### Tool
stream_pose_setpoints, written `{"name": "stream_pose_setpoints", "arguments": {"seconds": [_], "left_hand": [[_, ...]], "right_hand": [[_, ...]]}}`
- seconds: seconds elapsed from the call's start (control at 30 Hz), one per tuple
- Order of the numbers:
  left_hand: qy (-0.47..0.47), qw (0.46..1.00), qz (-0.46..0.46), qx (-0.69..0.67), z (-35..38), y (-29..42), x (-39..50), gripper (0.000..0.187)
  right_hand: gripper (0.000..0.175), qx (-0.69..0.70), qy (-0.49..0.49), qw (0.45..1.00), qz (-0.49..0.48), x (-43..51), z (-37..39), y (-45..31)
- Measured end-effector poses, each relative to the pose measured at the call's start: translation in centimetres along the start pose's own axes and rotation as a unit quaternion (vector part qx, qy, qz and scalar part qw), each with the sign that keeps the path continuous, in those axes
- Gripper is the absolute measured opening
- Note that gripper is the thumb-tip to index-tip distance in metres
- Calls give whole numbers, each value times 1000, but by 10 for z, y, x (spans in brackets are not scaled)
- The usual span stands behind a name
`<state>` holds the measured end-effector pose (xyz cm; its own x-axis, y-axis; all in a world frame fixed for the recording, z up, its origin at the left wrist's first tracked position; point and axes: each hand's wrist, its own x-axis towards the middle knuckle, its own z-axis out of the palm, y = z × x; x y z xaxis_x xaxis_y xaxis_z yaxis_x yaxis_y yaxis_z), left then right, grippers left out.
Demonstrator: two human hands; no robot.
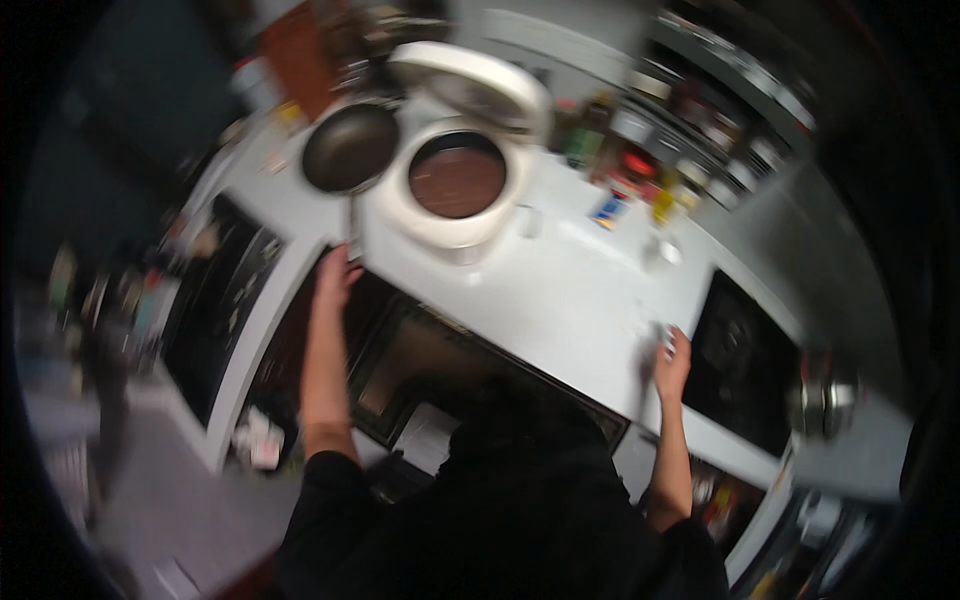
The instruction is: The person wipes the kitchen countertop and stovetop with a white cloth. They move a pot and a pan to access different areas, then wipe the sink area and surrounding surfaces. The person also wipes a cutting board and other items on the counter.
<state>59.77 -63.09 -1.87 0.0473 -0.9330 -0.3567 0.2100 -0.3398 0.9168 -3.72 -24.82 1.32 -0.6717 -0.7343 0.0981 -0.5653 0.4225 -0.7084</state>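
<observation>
My left hand is at the lower end of the handle of a dark frying pan, with its fingers around the handle as far as the blur shows. The pan is at the left of a white rice cooker whose lid stands raised. Inside the cooker's dark inner pot lies something reddish brown, too smeared to name. My right hand is over the right part of the white countertop, fingers curled. Whether it holds a small thing cannot be made out.
At the right lies a black cooktop panel, with a metal pot beyond it. Bottles and packets line the back of the counter. Another black panel is set in the left counter. A brown board leans at the back left.
</observation>
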Motion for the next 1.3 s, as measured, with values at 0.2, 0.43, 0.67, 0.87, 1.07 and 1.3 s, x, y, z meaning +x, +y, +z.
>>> {"name": "stream_pose_setpoints", "arguments": {"seconds": [0.2,0.43,0.67,0.87,1.07,1.3], "left_hand": [[-59,969,-221,-90,-46,49,153,28],[-44,977,-77,197,-2,51,190,32],[19,968,3,250,-28,31,139,25],[33,968,1,250,-80,1,57,25],[30,987,-49,149,-154,-28,-26,89],[115,935,114,317,-37,100,-142,19]], "right_hand": [[33,16,34,999,23,-50,-36,-26],[25,-1,46,986,159,-150,-51,7],[26,-74,30,986,147,-180,-71,52],[26,-65,-7,986,151,-168,-80,62],[28,-115,-75,988,66,-143,-59,101],[23,48,-152,981,108,-124,-49,157]]}}
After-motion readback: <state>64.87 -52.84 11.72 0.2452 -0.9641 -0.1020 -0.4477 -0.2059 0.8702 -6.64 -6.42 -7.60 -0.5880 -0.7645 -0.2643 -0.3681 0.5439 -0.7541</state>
